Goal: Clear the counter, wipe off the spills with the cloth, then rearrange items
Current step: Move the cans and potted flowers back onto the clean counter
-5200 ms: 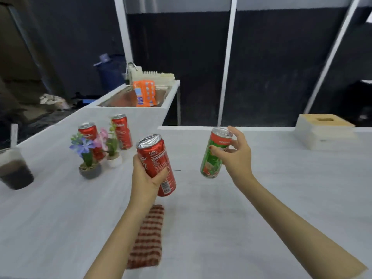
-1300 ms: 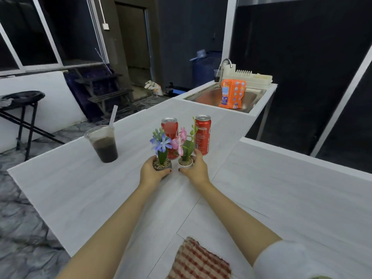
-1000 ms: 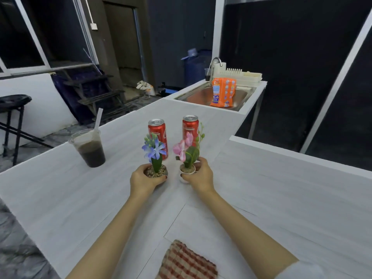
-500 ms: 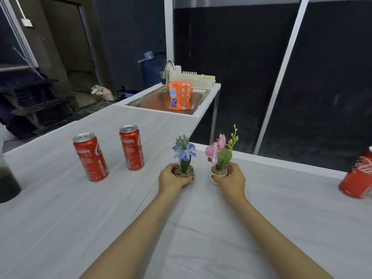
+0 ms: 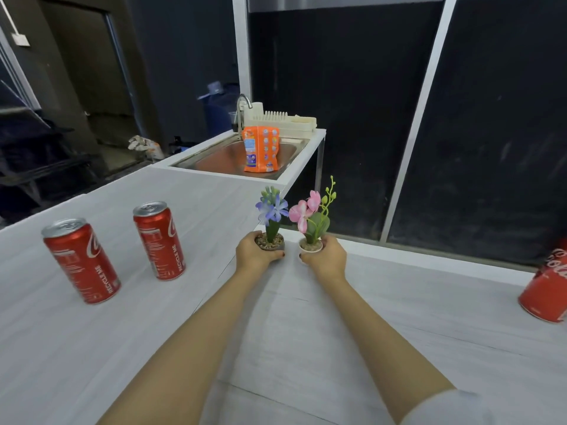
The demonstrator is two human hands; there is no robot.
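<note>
Left hand (image 5: 256,256) is curled round the small grey pebble-topped pot of blue-violet flowers (image 5: 270,242), thumb across the front; right hand (image 5: 326,259) grips the small white pot of pink orchid blooms (image 5: 310,246) the same way; both hands full, no finger spare. Pots are side by side, near but apart, at the back of the white wood-grain tabletop (image 5: 306,332), close to its far edge by the inner corner; can't tell if the bases are down or just off the surface.

Step, as I read it: shifting the pair as part of clearing/rearranging. To do it well: grip low on the pots, not the stems; tops are tall & light, so prob. tippy; set bases flat w/ a gap so petals don't tangle; leave margin from the far edge, since there's a drop behind it; let go only once each stands upright. Pair of upright red aluminium drink cans (image 5: 159,240) is well to the left, another red can (image 5: 546,289) at the right border; both clear of the pots, so low knock risk. Cloth & spills not in view.
</note>
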